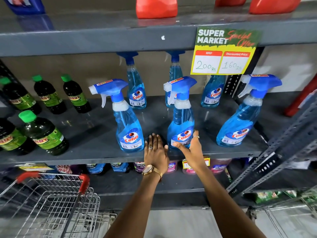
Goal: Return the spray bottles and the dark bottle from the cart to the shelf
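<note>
Three blue spray bottles stand upright along the front of the grey shelf (96, 140): a left one (127, 121), a middle one (181, 117) and a right one (240, 124). My right hand (192, 146) wraps the base of the middle spray bottle, thumb on its label. My left hand (156, 150) lies flat, fingers apart, on the shelf edge between the left and middle bottles, holding nothing. Dark bottles with green caps (44, 133) stand at the shelf's left. The wire cart (51, 200) with red handle sits at the lower left; I see no bottles in it.
Three more blue spray bottles (136, 83) stand at the back of the shelf. A price sign (223, 52) hangs from the shelf above, which carries red jugs (157, 7). Detergent bottles fill the shelf below. A slotted metal upright (283, 148) slants at the right.
</note>
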{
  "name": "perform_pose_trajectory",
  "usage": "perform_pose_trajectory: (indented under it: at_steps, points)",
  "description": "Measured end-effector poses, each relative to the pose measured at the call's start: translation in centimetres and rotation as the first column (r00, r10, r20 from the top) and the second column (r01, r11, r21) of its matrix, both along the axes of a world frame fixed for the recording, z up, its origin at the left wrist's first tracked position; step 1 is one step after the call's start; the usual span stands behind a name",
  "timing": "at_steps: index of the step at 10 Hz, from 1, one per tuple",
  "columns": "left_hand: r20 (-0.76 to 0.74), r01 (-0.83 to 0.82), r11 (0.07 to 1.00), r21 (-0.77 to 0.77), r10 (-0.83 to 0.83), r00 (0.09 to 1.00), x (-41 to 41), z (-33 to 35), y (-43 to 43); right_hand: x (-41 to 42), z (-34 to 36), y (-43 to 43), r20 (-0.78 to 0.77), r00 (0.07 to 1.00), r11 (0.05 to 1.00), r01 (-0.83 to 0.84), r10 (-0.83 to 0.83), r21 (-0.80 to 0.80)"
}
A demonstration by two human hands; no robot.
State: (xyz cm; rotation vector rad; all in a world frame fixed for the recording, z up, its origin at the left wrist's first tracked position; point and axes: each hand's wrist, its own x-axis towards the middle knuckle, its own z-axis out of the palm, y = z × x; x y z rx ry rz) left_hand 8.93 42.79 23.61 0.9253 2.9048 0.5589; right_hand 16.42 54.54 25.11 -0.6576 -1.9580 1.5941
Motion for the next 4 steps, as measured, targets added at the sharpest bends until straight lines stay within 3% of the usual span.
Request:
perform_pose_trajectory:
  at_steps: [3,4]
  points:
    - [0.056,0.05,0.998,-0.039,-0.048,0.997,0.2,1.2,-0.8,2.2,2.9,-1.5,0.024,1.0,1.0,-0.019,0.018,0.002]
    - [-0.014,0.188,0.982,0.018,-0.187,0.982,1.2,1.3,-2.9,6.1,6.4,-3.1,-0.141,0.983,0.992,0.124,-0.121,0.007]
